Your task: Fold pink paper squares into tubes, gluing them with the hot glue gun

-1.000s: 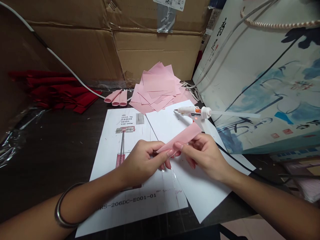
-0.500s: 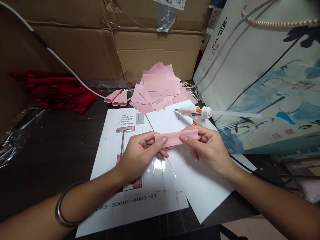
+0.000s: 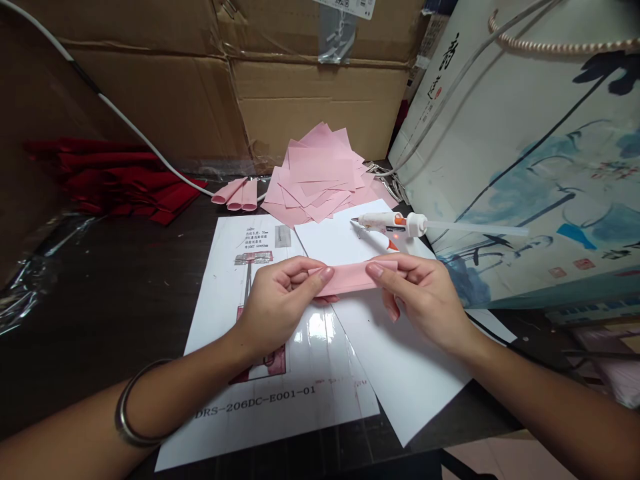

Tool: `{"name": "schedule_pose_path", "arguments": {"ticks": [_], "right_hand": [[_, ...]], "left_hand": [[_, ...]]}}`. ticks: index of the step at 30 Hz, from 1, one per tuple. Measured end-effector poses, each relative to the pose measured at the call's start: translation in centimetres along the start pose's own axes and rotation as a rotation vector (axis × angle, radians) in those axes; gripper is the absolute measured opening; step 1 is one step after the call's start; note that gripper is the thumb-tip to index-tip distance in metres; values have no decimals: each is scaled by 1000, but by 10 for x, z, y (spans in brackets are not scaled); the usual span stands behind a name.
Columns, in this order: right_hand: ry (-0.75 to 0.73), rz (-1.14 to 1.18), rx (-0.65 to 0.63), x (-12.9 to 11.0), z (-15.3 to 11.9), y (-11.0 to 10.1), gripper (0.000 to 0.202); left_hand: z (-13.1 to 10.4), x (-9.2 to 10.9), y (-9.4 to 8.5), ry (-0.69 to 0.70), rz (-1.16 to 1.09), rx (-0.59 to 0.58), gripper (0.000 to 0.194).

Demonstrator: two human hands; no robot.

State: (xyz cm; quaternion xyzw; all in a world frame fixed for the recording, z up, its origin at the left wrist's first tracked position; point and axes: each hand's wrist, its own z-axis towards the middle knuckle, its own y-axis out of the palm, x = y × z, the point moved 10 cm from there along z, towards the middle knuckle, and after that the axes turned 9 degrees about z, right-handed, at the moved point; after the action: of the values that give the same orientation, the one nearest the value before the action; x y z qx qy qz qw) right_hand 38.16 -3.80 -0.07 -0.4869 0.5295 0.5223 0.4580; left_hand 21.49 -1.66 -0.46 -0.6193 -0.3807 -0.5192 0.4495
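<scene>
A folded pink strip (image 3: 350,277) is stretched level between both hands, above the white sheets. My left hand (image 3: 280,300) pinches its left end, thumb on top. At the right end, my right hand (image 3: 425,293) grips the strip between thumb and fingers. Just behind it lies a white glue gun (image 3: 390,225) with an orange trigger, a clear glue stick jutting out to the right. Loose pink pieces (image 3: 320,173) form a pile at the back, and several pink rolled tubes (image 3: 243,195) lie left of the pile.
Dark red folded pieces (image 3: 115,177) are heaped at the back left. A printed sheet (image 3: 220,293) and a plain white sheet (image 3: 395,373) lie under the hands. Cardboard (image 3: 320,100) stands behind, a patterned white bag (image 3: 525,167) on the right. A white cable (image 3: 135,130) crosses the left side.
My right thumb has shifted slightly right along the strip, and my left fingers beneath it are tucked in more. The whole view has moved a little.
</scene>
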Motion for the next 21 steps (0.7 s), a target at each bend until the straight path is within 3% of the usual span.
{"name": "schedule_pose_path", "arguments": {"ticks": [8,16,21], "right_hand": [[-31,-70,38,-8,-2,0,21],[-16,46,-2,2,1,-1,22],[-30,47,22,3,1,-6,22]], "left_hand": [[0,5,-2,34,10,26,18],[2,4,-7,18,51,38,22],[1,2,-3,44,12,-9,37]]}}
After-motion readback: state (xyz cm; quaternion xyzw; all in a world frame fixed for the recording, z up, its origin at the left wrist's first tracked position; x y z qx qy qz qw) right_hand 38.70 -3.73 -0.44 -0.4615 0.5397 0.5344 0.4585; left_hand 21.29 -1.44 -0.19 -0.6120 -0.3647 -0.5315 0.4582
